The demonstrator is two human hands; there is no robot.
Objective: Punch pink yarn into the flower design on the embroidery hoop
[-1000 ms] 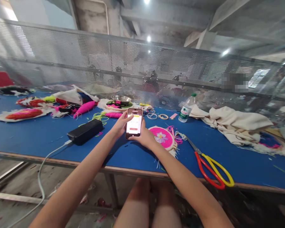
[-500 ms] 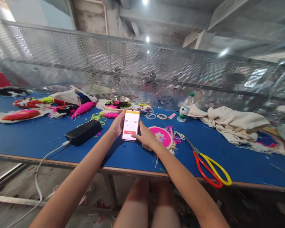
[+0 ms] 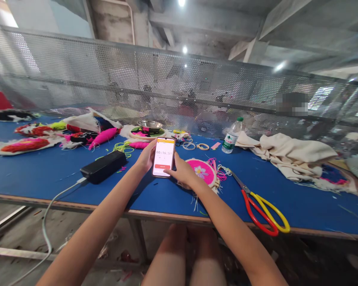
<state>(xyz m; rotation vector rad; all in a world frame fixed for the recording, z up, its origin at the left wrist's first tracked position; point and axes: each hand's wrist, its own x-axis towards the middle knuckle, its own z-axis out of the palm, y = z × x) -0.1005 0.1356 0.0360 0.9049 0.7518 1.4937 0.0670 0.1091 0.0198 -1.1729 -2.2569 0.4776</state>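
Observation:
A phone (image 3: 163,158) with a lit screen showing a running time is held upright over the blue table (image 3: 164,202). My left hand (image 3: 146,158) grips its left edge. Around its right edge is my right hand (image 3: 180,171), with the thumb over the lower part of the screen. Just right of that hand, partly behind the wrist, lies an embroidery hoop (image 3: 203,171) with pink stitching and a pale flower. Large scissors (image 3: 256,206) with red and yellow handles lie further right.
A black box (image 3: 104,167) with a white cable sits at left. Colourful yarn pieces (image 3: 104,138) and a metal bowl (image 3: 150,126) lie behind. A water bottle (image 3: 232,136) and cream cloth (image 3: 295,151) are at the right. Perforated metal panels (image 3: 167,87) stand along the back.
The time on the phone's screen has changed. The view has shifted very slightly; both hands keep the same hold on the phone.

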